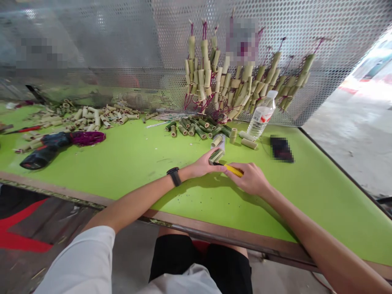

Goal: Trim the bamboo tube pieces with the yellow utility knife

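Bottle: A clear water bottle (262, 118) with a white cap is stood on the green table (321, 179).
Left hand: A short bamboo piece (216, 156) is gripped by the left hand (202, 164), with its fingers closed on it.
Bamboo piece: It is held over the table, to the left of the bottle and nearer to the body.
Right hand: A yellow knife (234, 170) is gripped by the right hand (252, 180), with its fingers curled shut around the handle, on the body side of the bottle.
Knife: Its dark front end is pointed at the bamboo piece; whether the bamboo is touched by the blade cannot be told.
Watch: A black watch (174, 176) is worn on the left wrist, left of the bottle.
Green tubes: A pile of green tubes (200, 127) is spread to the left of the bottle.
Pale tubes: A heap of pale tubes (94, 116) is piled farther left of the bottle.
Drill: A dark drill (49, 149) is laid far left of the bottle.
Hanging bamboo: Strung bamboo bits (203, 77) are hung on the metal wall (131, 49) behind the bottle.
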Tool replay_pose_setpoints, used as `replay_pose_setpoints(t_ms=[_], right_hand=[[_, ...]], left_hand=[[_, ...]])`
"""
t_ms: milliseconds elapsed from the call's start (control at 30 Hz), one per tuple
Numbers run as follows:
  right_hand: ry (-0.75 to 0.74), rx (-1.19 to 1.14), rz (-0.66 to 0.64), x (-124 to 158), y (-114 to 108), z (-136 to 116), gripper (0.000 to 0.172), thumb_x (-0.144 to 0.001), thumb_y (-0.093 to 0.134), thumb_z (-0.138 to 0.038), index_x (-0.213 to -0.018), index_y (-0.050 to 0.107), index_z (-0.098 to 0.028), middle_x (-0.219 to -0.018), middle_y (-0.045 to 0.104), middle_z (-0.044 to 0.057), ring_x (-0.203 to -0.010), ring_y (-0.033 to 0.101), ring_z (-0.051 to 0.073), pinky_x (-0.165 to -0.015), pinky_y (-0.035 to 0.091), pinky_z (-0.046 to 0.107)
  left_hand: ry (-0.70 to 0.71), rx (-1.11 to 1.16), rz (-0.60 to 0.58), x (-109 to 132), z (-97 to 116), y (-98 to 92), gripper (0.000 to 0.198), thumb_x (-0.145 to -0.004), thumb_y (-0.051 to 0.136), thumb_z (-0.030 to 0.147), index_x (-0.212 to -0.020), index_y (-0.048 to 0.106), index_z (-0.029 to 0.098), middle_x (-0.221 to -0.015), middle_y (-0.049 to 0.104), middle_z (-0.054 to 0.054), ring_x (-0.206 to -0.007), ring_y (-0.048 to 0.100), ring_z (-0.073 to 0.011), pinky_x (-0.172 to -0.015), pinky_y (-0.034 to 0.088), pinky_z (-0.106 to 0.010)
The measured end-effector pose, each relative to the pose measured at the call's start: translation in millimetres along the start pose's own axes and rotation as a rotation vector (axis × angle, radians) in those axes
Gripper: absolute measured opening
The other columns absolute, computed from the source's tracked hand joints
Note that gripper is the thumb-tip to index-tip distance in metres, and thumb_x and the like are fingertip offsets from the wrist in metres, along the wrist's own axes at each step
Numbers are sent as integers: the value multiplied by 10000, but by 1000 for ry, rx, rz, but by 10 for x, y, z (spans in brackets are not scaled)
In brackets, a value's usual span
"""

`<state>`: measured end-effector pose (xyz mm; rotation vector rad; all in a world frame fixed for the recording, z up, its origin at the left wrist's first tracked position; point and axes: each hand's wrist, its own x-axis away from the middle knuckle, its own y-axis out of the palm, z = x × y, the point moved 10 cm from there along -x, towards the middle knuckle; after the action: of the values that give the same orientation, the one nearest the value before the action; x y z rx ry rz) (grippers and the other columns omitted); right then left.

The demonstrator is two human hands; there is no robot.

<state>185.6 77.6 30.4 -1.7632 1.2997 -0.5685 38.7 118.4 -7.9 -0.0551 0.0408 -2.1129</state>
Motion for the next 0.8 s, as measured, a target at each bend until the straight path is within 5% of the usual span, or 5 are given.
replay_pose_setpoints(t_ms=[467,800], right_hand=[[-75,-281,-158,-34,140,-35,788,-997,491,-900,-853,797,-189,-584,521,-10,-540,396,133,-527,293,294],[-117,-291,-129,-34,104,-50,762,-980,511,-901,-742,656,-192,-611,471,-13,-565,378,128,-542,287,302]], left_hand=[[97,25,-21,27,92,29,1077,-694,1051,522,-1594,514,270,-914,595,26,-758,539,-125,-733,454,-292],[88,94,-35,41,103,47,1217,-607,1096,485,-1612,459,227,-1021,638,-24,-830,608,-159,-787,505,-317]])
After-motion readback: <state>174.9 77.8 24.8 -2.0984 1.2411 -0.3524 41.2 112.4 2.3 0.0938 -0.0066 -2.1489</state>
